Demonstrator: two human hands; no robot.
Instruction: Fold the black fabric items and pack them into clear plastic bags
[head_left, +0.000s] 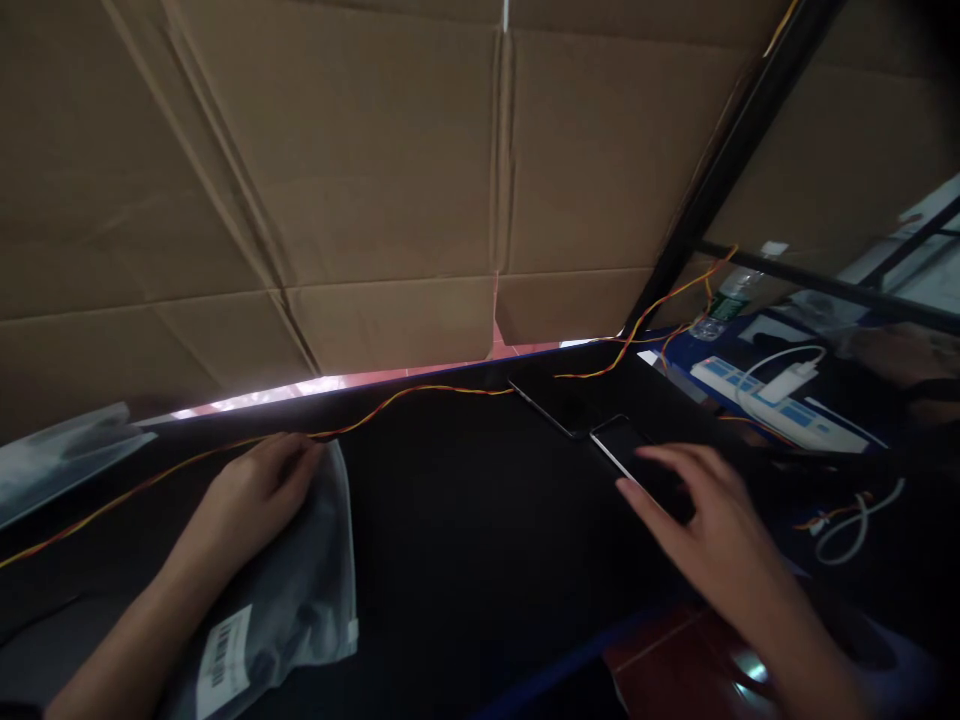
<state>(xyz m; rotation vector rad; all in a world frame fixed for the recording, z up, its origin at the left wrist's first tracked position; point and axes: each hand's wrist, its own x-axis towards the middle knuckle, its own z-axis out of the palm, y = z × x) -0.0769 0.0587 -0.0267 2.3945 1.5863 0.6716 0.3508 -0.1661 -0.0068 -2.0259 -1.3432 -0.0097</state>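
Note:
My left hand (262,480) rests at the left on a clear plastic zip bag (315,580) with a white barcode label (225,660). Its fingers are curled together at the bag's upper edge. Over on the right, my right hand (697,500) is at a smartphone (619,440) with a dark screen and pale edge. Thumb and fingers are spread apart, the thumb close to the phone's near edge; I cannot tell if it touches. Just behind lies a second dark phone (555,405), flat on the black table (450,540).
A yellow-red twisted wire (420,390) runs along the table's back below a cardboard wall (375,150). Another plastic bag (60,460) lies far left. At right are a white power strip (780,400) with a charger, a water bottle (724,300), a white cable (847,535) and another person's hand (900,355).

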